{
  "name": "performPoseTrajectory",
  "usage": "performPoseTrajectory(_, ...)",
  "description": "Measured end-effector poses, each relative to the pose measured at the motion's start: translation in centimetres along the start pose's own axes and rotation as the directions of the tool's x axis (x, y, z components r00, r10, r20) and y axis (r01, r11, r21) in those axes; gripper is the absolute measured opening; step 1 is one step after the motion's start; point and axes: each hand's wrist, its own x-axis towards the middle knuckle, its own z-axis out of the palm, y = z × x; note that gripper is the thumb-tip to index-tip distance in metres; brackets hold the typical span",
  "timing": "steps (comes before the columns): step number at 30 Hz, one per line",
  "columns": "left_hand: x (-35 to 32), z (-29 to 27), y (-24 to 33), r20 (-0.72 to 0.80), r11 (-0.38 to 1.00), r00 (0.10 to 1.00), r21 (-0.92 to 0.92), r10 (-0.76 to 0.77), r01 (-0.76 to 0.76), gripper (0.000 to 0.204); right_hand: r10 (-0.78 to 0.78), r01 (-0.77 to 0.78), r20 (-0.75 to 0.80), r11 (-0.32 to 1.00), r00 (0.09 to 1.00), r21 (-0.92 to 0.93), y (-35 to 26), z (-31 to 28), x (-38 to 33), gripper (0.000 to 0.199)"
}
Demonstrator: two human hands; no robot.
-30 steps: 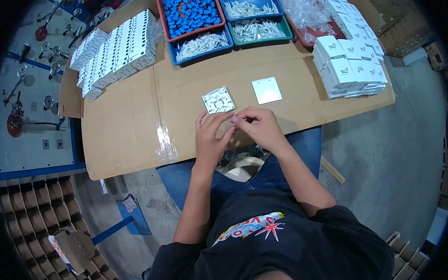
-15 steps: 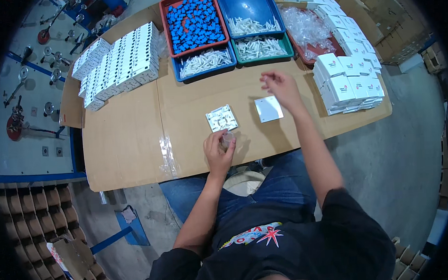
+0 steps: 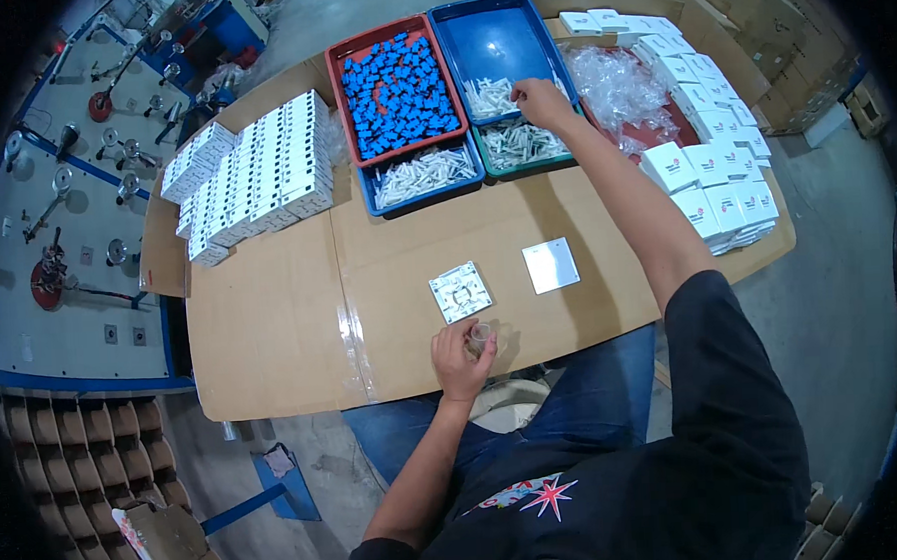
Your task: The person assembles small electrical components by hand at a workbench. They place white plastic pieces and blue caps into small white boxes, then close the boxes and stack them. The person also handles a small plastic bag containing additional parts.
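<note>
My left hand (image 3: 462,361) rests near the table's front edge, its fingers closed round a small clear plastic cup (image 3: 482,335). Just beyond it lies a square white frame (image 3: 460,291) with its moulded inner side up. A smooth white square plate (image 3: 551,265) lies flat to the right of that. With the arm stretched out, my right hand (image 3: 543,106) is over the front of the deep blue tray (image 3: 488,40), beside its small white plastic sticks (image 3: 489,96). Its fingers are curled together; whatever they may hold is hidden.
A red tray (image 3: 331,75) holds blue pieces. A smaller blue tray (image 3: 423,207) and a green tray (image 3: 534,167) hold white sticks. White switch boxes (image 3: 264,173) are stacked left, white packets (image 3: 710,203) right, near clear plastic bags (image 3: 615,88).
My right hand has moved forward from above the white plate to the blue tray. My left hand still holds the cup. The whole view has shifted, so the table appears lower.
</note>
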Motion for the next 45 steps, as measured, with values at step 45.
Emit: performPoseTrajectory(45,-0.1,0.6,-0.1,0.062,0.994,0.995,0.078,0.075,-0.079,0.031,-0.086,0.114,0.140,0.973,0.986,-0.202,4.1,1.8,5.3,0.019)
